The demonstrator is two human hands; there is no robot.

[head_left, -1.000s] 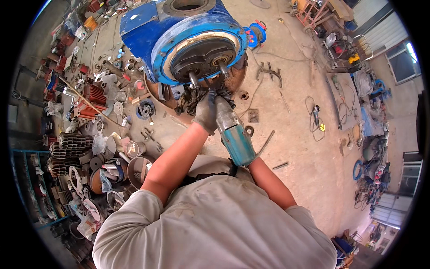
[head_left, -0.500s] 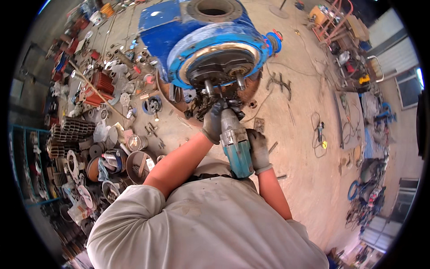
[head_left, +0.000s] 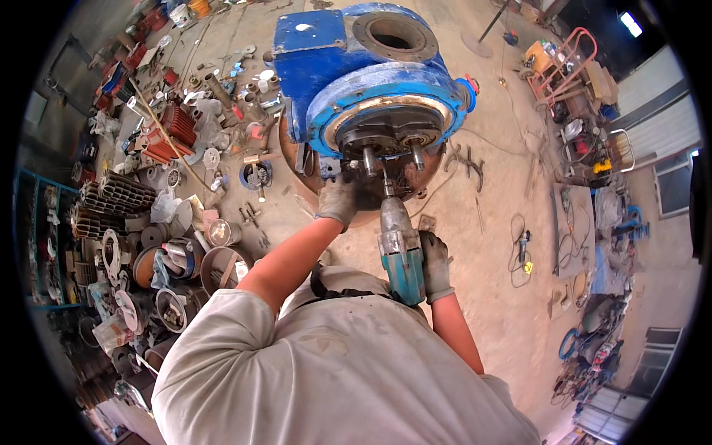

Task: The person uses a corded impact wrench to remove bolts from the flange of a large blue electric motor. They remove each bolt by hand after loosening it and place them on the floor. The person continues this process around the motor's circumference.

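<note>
Right fingers (head_left: pixel 429 245) hold 1 teal power tool (head_left: pixel 403 268); near 2 shafts (head_left: pixel 368 162), left fingers' (head_left: pixel 345 182) grip I cannot tell.

Red ribbed housing (head_left: pixel 180 124): sat on the floor amid loose parts.
Wooden pole (head_left: pixel 143 99): slanted across the housing.
Grey finned castings (head_left: pixel 115 194): were stacked nearer than the housing, to its left.
Teal rack (head_left: pixel 37 237): stood farther left of the housing.
White bucket (head_left: pixel 179 15) and orange bucket (head_left: pixel 199 7): stood beyond the housing.
Red hand truck (head_left: pixel 549 93): stood well right of the housing.
Corded power tool (head_left: pixel 523 245): lay right of the housing, nearer in.
</note>
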